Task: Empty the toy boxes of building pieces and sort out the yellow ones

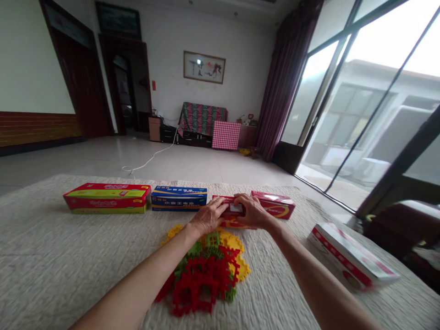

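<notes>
Red cardboard is the story here, and we have it firmly in hand! Our left hand [208, 217] and right hand [249, 211] are both grasping a small red carton [228, 211], fingers curled over it from either side, with a white label showing between them. Just below the carton, right at its near edge, sits a heap of interlocking plastic pieces [202, 275] in red, green and yellow, spread on a cream textured cloth [51, 256]. Along the far side we've got a long red-and-yellow box [107, 198], then a blue box [178, 198] with a yellow stripe just beside it, and a red box [273, 204] tucked right behind our right hand. Out to the right, a white-and-red box [352, 256] lies at a slant, a little blurred. Beyond the cloth, a white cable [147, 160] trails across the tiled floor [192, 160] toward a red checked board [226, 135], under a framed painting [204, 67], with a dark curtain [288, 78] beside tall glass doors [371, 101].
</notes>
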Demonstrator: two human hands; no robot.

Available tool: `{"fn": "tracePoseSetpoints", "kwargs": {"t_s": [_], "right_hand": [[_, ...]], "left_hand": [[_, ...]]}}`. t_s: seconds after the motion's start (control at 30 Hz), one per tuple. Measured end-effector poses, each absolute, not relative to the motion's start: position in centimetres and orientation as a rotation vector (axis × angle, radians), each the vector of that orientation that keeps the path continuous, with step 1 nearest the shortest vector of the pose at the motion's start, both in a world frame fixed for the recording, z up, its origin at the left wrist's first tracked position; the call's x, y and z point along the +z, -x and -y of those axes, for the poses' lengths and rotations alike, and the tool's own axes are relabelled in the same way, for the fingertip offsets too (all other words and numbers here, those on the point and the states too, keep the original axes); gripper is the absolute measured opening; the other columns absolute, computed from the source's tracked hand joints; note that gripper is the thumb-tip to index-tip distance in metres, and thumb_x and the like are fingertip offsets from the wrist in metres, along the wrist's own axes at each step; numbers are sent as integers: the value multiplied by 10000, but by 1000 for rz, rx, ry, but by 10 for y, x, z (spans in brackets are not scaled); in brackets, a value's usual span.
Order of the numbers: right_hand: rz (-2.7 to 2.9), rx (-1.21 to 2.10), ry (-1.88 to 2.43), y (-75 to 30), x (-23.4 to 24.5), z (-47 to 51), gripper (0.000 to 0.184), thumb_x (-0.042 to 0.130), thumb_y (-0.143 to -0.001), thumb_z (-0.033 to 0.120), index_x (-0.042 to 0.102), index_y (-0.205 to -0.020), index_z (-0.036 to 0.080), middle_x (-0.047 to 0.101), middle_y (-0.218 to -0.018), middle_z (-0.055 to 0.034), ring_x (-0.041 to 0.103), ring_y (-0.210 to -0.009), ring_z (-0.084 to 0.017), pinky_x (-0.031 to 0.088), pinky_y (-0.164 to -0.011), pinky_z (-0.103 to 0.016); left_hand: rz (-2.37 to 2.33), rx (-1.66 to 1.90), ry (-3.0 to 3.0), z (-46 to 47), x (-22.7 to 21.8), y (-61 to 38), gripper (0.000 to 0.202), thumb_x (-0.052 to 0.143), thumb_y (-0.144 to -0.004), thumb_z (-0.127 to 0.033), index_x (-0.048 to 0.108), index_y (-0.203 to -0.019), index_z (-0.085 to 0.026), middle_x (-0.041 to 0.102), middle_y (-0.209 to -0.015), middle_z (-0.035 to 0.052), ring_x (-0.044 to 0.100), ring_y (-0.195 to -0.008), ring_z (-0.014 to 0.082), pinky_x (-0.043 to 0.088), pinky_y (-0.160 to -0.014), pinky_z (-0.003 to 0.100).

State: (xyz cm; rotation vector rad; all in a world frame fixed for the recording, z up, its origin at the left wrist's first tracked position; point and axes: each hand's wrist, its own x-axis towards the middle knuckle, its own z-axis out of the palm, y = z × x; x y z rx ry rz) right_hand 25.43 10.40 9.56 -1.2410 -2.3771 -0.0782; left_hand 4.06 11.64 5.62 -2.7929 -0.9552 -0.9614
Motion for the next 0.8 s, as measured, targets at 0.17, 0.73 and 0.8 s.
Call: {"fn": "tracePoseSetpoints", "kwargs": {"t_s": [0.17, 0.73, 0.8], "right_hand": [[2119, -311, 1325, -258, 41, -97, 459, 573, -719, 104, 581, -1157, 241, 489, -1408, -130, 384, -1311, -349, 335, -1003, -620], [1869, -236, 1210, -276, -19, -94, 410, 500, -774, 102, 568, -1157, 230, 570, -1174, -114, 533, -1103, -282, 488, -949, -514], [1935, -167, 1203, -275, -22, -96, 415, 504, -771, 105, 562, -1163, 227, 574, -1193, -113, 536, -1124, -277, 488, -961, -501]], "left_hand": [[1093, -934, 2760, -127, 38, -48, 465, 465, -782, 2, 604, -1195, -160, 586, -1269, 128, 505, -1254, 246, 440, -1081, 430], [1389, -922, 2545, -146, 33, -80, 378, 391, -817, 4, 602, -1099, -132, 600, -1146, 170, 529, -1162, 277, 476, -982, 426], [1372, -961, 2531, -149, 30, -77, 368, 402, -810, 6, 604, -1077, -147, 598, -1126, 151, 536, -1139, 267, 468, -988, 414]]}}
